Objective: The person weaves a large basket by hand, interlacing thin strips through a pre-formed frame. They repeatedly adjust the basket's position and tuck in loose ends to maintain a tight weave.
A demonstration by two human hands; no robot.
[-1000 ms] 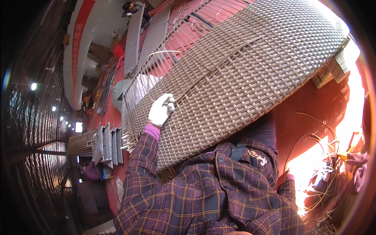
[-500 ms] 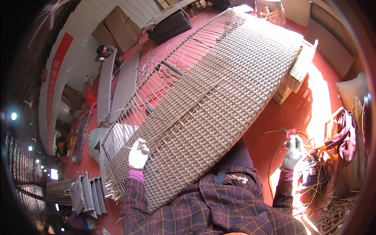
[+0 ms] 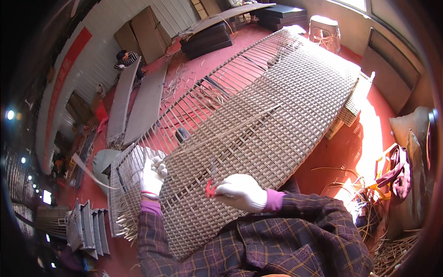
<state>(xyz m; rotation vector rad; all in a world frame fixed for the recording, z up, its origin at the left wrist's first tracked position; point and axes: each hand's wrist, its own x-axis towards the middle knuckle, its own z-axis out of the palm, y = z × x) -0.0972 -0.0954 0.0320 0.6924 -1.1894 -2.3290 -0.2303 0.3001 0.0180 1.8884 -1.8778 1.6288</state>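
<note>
A long, curved woven panel (image 3: pixel 240 152) of grey-brown flat strands lies tilted in front of me; its far left side has bare parallel rods. My left hand (image 3: pixel 153 174), in a white glove, is closed at the panel's left part. A pale loose strand (image 3: pixel 94 173) bends out beside it and seems to run into its fingers. Over the near middle of the weave, my right hand (image 3: pixel 242 191), also gloved, is closed around a small red-handled tool (image 3: pixel 211 188) with a narrow grey tip. The tool's exact kind is unclear.
Flat woven panels (image 3: pixel 146 108) lie on the red floor at the far left, where a person (image 3: pixel 127 60) crouches. Black cushions (image 3: pixel 206 41) and a stool (image 3: pixel 324 32) stand at the back. At the right are a purple cloth (image 3: pixel 399 173) and loose strands (image 3: pixel 399 251).
My right hand has come in from the far right, bringing the red-handled tool over the panel. My left hand has shifted slightly left, and a loose strand now swings out beyond it.
</note>
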